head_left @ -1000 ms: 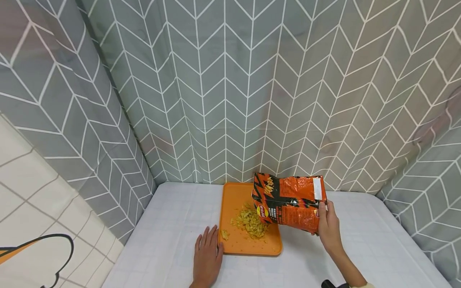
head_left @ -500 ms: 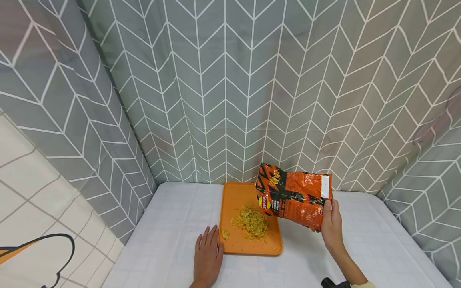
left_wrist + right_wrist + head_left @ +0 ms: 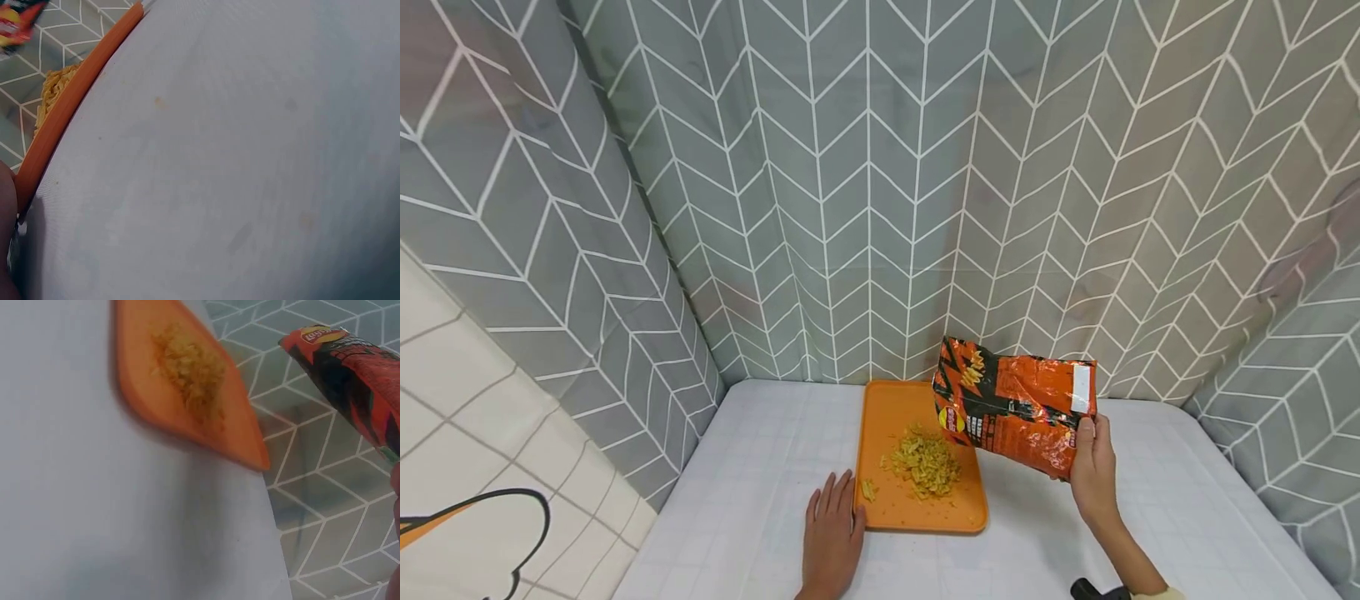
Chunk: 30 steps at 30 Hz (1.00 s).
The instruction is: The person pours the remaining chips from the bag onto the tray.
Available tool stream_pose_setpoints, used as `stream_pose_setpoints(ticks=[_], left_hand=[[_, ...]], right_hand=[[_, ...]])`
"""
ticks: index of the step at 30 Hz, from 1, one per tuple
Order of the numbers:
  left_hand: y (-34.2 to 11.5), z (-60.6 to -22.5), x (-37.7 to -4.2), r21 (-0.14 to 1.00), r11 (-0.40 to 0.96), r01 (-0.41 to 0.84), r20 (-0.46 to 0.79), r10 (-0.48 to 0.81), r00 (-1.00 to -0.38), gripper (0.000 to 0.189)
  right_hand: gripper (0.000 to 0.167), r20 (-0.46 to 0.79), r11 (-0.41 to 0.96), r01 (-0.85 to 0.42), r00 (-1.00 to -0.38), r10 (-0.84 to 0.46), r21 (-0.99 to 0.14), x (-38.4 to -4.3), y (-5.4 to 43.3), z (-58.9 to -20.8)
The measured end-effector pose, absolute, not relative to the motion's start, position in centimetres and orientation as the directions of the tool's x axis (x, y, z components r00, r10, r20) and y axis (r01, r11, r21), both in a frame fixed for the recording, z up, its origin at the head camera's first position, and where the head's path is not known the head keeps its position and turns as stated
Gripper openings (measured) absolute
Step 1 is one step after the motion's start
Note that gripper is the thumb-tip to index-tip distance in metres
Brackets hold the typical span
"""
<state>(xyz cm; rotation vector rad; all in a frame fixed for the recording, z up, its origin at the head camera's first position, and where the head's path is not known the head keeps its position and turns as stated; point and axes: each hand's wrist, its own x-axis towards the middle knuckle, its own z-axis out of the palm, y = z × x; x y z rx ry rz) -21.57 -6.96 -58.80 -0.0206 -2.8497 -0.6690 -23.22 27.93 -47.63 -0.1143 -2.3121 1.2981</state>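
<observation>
Landmark = orange tray [image 3: 925,518], flat on the white tablecloth [image 3: 737,500].

Right hand [image 3: 1094,477]: clamped on the Lay's snack bag [image 3: 1022,408] at its right end, thumb across the face just under the white label [image 3: 1081,389]. Bag is up in the air, off to the right of the tray; in the head view its far end overlaps the tray's back right part. Right wrist view shows a gap, so bag and tray aren't touching. End grip probably because it leaves the rest of the bag free to tip over the tray without fingers in the way.

Left hand [image 3: 832,533]: palm down on the cloth just left of the tray, fingers straight and not gripping anything. Thumb is up against the tray's left edge. My read: a side stop, to keep the tray from sliding.

Containers: the tray carries a loose chip heap [image 3: 927,462], yellow sticks and broken bits, right of its middle, plus a small stray cluster [image 3: 868,489] near its left edge and scattered crumbs. Rim is raised all round, which should stop pieces rolling off. Nothing falling between bag and tray that I can see. Bag's mouth isn't clearly visible, so can't tell how much is left inside.
</observation>
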Motion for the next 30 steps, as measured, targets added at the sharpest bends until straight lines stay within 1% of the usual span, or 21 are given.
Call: stream_pose_setpoints(ticks=[5, 7, 9, 11, 13, 16, 18, 20, 24, 27, 30], left_hand=[[-7.1, -58.9, -21.5, 0.444, 0.894, 0.067, 0.211, -0.031, -0.977, 0.049], [-7.2, -58.8, -21.4, 0.440, 0.895, 0.075, 0.222, -0.027, -0.975, 0.049], [-7.3, -58.9, -21.4, 0.434, 0.897, 0.081, 0.235, -0.026, -0.972, 0.049], [-7.4, -59.0, -21.4, 0.432, 0.898, 0.083, 0.243, -0.027, -0.970, 0.049], [-7.4, -58.9, -21.4, 0.436, 0.896, 0.082, 0.237, -0.026, -0.971, 0.049], [-7.4, -58.8, -21.5, 0.436, 0.896, 0.084, 0.230, -0.020, -0.973, 0.049], [-7.4, -58.7, -21.5, 0.441, 0.894, 0.080, 0.218, -0.020, -0.976, 0.050], [-7.3, -58.8, -21.6, 0.445, 0.893, 0.074, 0.212, -0.025, -0.977, 0.051], [-7.3, -58.9, -21.6, 0.447, 0.892, 0.066, 0.214, -0.035, -0.976, 0.050], [-7.4, -59.0, -21.5, 0.441, 0.894, 0.079, 0.232, -0.028, -0.972, 0.050], [-7.4, -58.9, -21.4, 0.443, 0.893, 0.080, 0.231, -0.027, -0.973, 0.050]], right_hand=[[0.035, 0.453, 0.674, -0.196, -0.862, 0.228, -0.712, -23.3, 28.2, -47.7], [0.036, 0.450, 0.663, -0.187, -0.858, 0.250, -0.725, -23.3, 28.1, -47.5], [0.039, 0.420, 0.607, -0.180, -0.864, 0.279, -0.774, -23.3, 27.9, -47.2], [0.040, 0.414, 0.590, -0.187, -0.867, 0.276, -0.785, -23.4, 27.6, -47.1], [0.035, 0.435, 0.612, -0.218, -0.870, 0.231, -0.761, -23.5, 27.2, -47.2], [0.026, 0.512, 0.686, -0.280, -0.845, 0.156, -0.671, -23.6, 26.8, -47.3], [0.024, 0.535, 0.706, -0.299, -0.834, 0.134, -0.642, -23.7, 26.6, -47.2], [0.027, 0.535, 0.700, -0.290, -0.830, 0.156, -0.653, -23.8, 26.5, -46.8], [0.033, 0.481, 0.649, -0.242, -0.849, 0.218, -0.721, -23.9, 26.4, -46.4], [0.031, 0.482, 0.660, -0.245, -0.852, 0.203, -0.710, -23.9, 26.4, -46.5], [0.028, 0.504, 0.696, -0.268, -0.850, 0.156, -0.667, -23.8, 26.6, -46.6]])
